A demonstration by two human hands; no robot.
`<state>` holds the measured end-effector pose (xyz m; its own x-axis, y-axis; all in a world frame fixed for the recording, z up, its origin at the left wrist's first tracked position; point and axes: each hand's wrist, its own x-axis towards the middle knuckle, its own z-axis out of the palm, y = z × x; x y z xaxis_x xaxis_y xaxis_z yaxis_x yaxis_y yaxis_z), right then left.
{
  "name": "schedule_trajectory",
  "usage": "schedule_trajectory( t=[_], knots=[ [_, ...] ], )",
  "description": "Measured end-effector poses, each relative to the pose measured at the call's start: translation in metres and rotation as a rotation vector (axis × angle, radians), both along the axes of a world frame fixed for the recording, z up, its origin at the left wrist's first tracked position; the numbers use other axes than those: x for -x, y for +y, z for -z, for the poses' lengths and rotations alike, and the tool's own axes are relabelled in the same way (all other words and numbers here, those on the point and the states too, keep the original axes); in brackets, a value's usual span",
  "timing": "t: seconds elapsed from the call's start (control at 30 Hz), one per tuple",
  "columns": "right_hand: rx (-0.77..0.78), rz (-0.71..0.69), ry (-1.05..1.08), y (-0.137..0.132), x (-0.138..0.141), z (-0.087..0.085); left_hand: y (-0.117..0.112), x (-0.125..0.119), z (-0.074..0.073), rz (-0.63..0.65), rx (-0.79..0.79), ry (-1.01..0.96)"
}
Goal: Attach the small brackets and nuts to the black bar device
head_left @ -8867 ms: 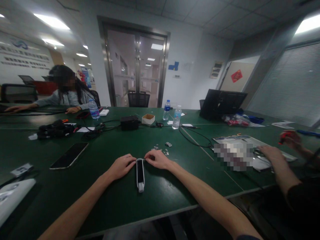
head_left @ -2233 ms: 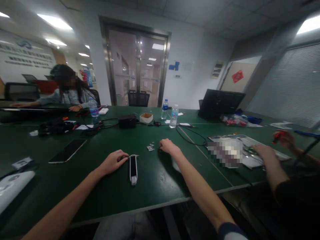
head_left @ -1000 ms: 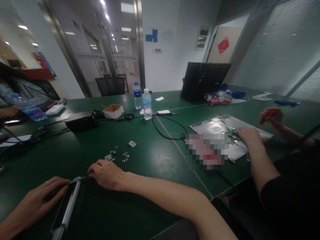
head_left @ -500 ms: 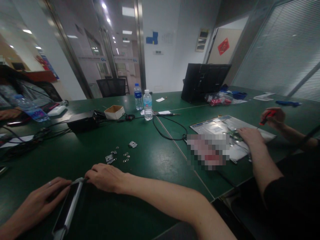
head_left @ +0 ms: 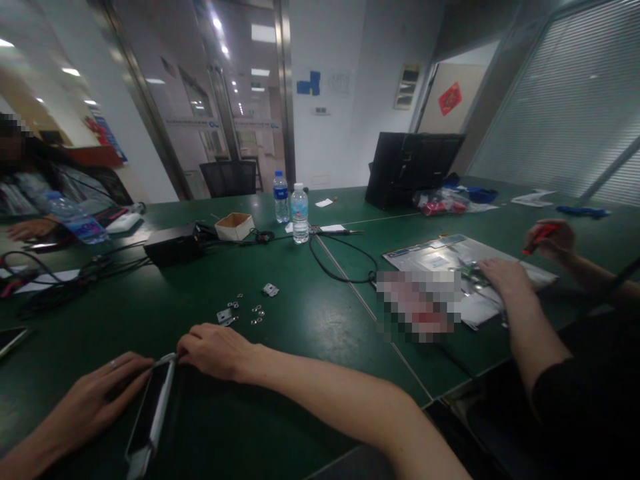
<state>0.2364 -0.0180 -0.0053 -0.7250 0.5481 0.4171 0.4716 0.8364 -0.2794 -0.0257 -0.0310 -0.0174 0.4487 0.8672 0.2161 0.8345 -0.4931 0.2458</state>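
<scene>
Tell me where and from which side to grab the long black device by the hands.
Pinch the device across its two long silver edges near mid-length, coming from above: it lies flat on the table, narrow, and the right hand sits at its far end.

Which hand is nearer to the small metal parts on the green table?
The right. The right hand lies close in front of the small metal parts, at the far end of the slim device. The left hand rests farther off, beside the device.

Right hand (head_left: 215, 350): back from the parts (head_left: 245, 310) to the device's (head_left: 153, 413) far end, fingertips touching it, opposite the left hand (head_left: 95, 400).
Parts: now just beyond its knuckles.
</scene>
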Motion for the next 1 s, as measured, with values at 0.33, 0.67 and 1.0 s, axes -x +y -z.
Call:
schedule_trajectory(
  t=[0.33, 0.67, 1.0],
  knots=[
    [-0.012, 0.029, 0.012, 0.0029, 0.0035, 0.0038, -0.0013, -0.0065, -0.0098, 0.031, 0.152, -0.077],
    [0.024, 0.011, -0.010, 0.0038, 0.0057, 0.0016, -0.0040, -0.0097, -0.0104, 0.040, 0.141, -0.032],
    [-0.051, 0.003, -0.043, 0.0005, 0.0060, -0.0038, -0.0009, -0.0081, -0.0063, 0.067, 0.101, 0.012]
  ],
)
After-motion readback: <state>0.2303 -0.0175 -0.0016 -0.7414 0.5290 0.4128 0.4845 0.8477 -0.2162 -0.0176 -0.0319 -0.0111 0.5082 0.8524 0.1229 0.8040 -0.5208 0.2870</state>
